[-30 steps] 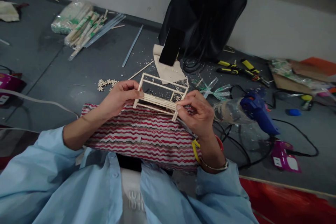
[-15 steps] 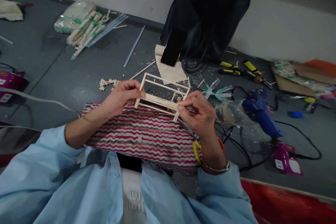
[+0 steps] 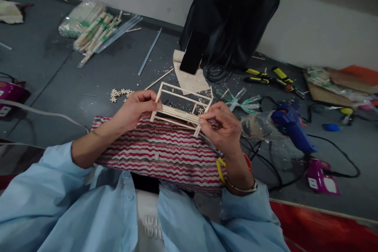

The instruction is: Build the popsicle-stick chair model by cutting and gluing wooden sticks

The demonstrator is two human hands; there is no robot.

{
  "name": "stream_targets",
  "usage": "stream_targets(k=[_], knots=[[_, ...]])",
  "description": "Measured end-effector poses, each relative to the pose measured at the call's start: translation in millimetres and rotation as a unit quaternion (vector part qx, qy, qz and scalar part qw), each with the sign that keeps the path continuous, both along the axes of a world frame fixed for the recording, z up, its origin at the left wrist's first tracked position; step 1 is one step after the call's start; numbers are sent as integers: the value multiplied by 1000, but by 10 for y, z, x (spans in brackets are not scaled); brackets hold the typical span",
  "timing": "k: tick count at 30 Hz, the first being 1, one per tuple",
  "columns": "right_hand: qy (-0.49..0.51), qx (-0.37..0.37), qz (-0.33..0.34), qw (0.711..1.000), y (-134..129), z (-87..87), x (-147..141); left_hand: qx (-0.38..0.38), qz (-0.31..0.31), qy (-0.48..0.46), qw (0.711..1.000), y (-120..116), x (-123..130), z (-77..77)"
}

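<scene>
A small frame of pale wooden sticks [image 3: 180, 113] is held up between my two hands, over a red-and-white striped cushion [image 3: 159, 153]. My left hand [image 3: 138, 109] pinches its left end, thumb and fingers closed on the sticks. The right end is gripped by my right hand [image 3: 222, 128], with the thumb and index finger at the corner. Several sticks lie side by side along the frame's middle. Behind it, small wooden flower-shaped pieces [image 3: 117, 95] and a loose stick [image 3: 159, 78] rest on the grey table [image 3: 97, 78].
A black phone [image 3: 194, 53] leans before a black bag [image 3: 236, 15]. Bundled sticks [image 3: 97, 33] lie back left. Yellow-black pliers [image 3: 260, 77], a blue glue gun [image 3: 292, 126], cables and a purple box [image 3: 321, 177] are on the right.
The whole view has shifted very slightly, with things appearing a little further left. Both hands keep the same hold on the wooden frame.
</scene>
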State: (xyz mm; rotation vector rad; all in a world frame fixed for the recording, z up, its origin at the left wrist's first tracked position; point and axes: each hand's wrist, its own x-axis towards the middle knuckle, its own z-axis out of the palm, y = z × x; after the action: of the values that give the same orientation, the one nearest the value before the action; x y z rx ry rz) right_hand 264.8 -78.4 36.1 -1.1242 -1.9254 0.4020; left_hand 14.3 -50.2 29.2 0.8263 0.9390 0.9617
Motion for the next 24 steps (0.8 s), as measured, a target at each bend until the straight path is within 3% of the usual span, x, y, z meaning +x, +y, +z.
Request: stream_targets(k=[24], knots=[[3, -8, -1, 1000, -6, 5, -2, 2, -2, 10, 1000, 4, -1, -4]])
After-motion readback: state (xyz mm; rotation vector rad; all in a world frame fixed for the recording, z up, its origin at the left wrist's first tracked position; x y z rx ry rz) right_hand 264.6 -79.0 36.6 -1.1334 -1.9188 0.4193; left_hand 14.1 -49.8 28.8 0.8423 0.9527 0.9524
